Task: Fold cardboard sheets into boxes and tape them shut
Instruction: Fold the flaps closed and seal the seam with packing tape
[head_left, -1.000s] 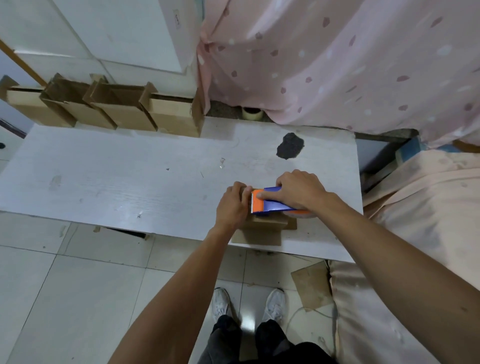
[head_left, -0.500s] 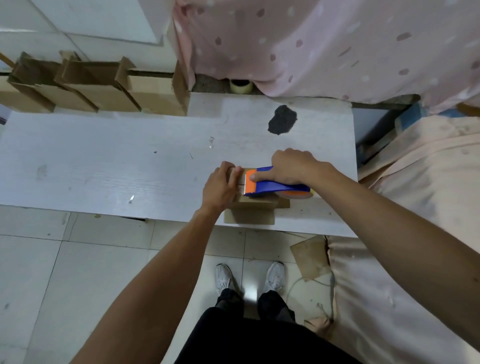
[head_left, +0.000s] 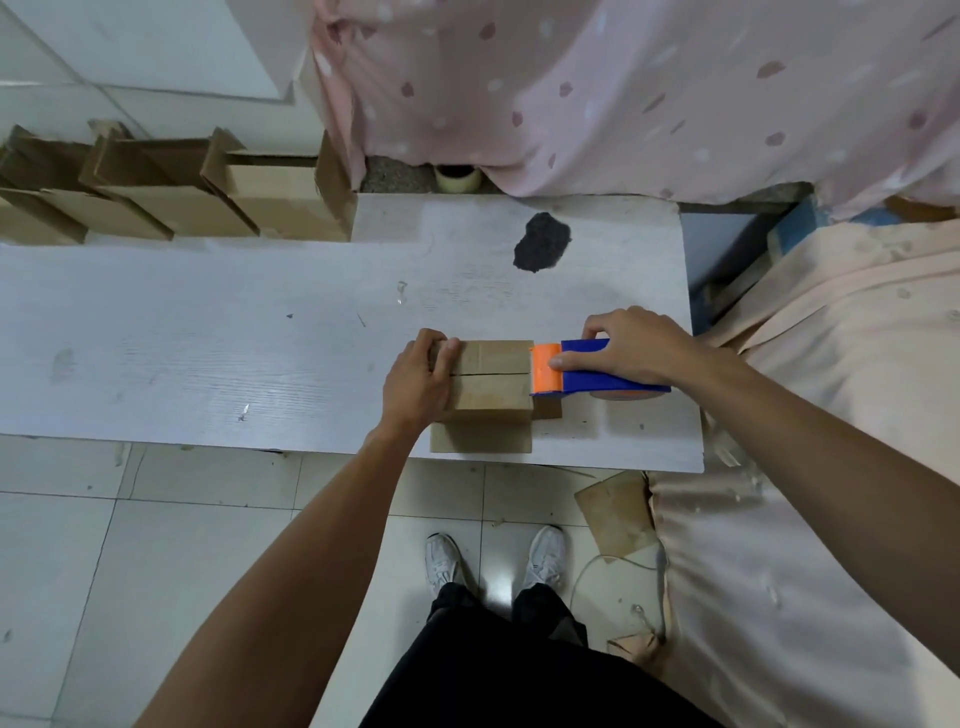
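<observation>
A small brown cardboard box (head_left: 488, 384) stands on the white table (head_left: 208, 338) near its front right edge, its two top flaps meeting in a seam. My left hand (head_left: 421, 379) grips the box's left end, fingers curled over the top edge. My right hand (head_left: 628, 348) holds a blue and orange tape dispenser (head_left: 582, 371), whose orange head sits at the box's right end. A lower flap of the box sticks out toward me on the table.
Several open folded boxes (head_left: 171, 197) line the table's far left edge. A tape roll (head_left: 457, 179) lies behind the table by a pink curtain (head_left: 623, 93). A dark patch (head_left: 540, 241) marks the tabletop. Cloth-covered furniture (head_left: 831, 415) stands right; cardboard scrap (head_left: 615, 512) lies on the floor.
My right hand has drawn the tape dispenser rightward across the box top, from beside my left hand to the right end. The box top now shows. My left hand stays at the left end.
</observation>
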